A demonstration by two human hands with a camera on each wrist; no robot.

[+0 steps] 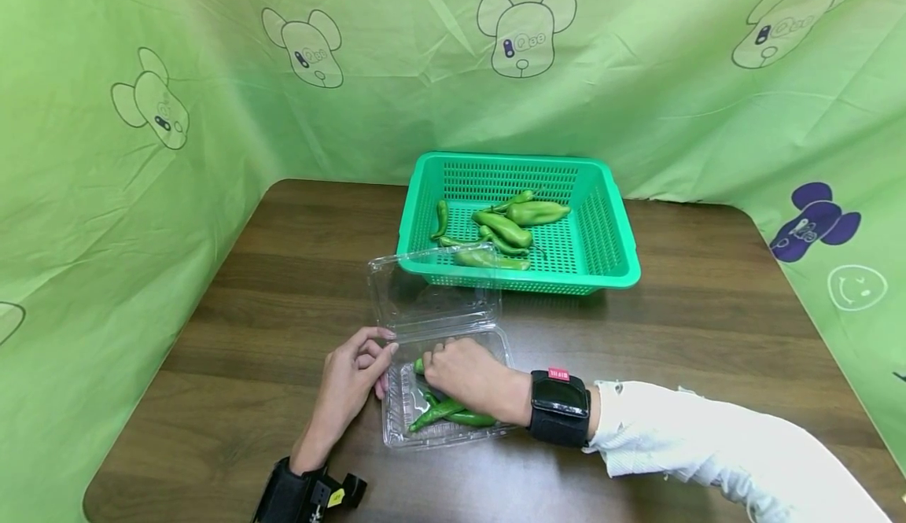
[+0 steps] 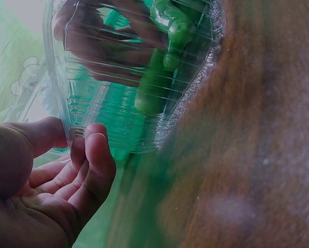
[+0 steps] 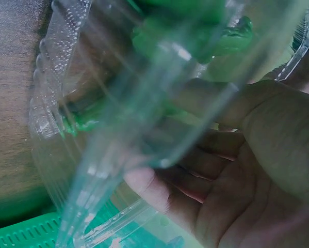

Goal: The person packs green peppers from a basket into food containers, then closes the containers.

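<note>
Head view, left to right: left hand point(image 1: 350, 381) sits at the left rim of the clear clamshell box point(image 1: 488, 338), fingers loosely curled and touching the edge, not wrapped round it. That's a brace, not a grip. Left wrist view agrees: fingertips point(image 2: 95, 147) against the plastic wall.

Right hand point(image 1: 467, 373) is inside the tray, knuckles up, fingers curled down over the green peppers point(image 1: 446, 413). Can't tell if it's pinching one or just pressing them flat; right wrist view is too blurred through the plastic.

Risks:
- Box is light and only braced on one side, so a push from the right hand could slide or tip it on the table point(image 1: 248, 326).
- Lid point(image 1: 432, 287) stands open and leans toward the green basket point(image 1: 626, 252); it could fold down on the hand.
- Pepper tips overhanging the rim would likely block closing.

More peppers point(image 1: 506, 228) lie in the basket, apart from the box.
</note>
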